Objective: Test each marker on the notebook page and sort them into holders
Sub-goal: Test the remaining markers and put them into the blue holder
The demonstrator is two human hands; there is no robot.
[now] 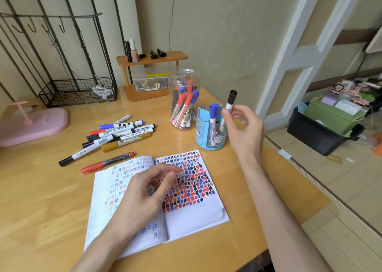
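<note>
An open notebook [192,216] lies on the wooden desk, its right page thick with red, blue, black and yellow test marks. My left hand [144,195] hovers over the notebook's middle with fingers loosely curled, holding nothing. My right hand [244,123] pinches a black-capped marker [231,100] upright, just above the blue holder [206,135], which has a blue-capped marker [213,116] in it. Behind it a clear jar [183,77] holds several red, blue and black markers. A pile of loose markers [117,133] lies to the left, with a red marker [107,162] nearest the notebook.
A small wooden shelf [153,58] with little bottles stands at the back against the wall, and a clear box of clips sits under it. A black wire basket [78,93] and a pink stand [33,125] occupy the back left. The desk edge [289,160] drops off on the right.
</note>
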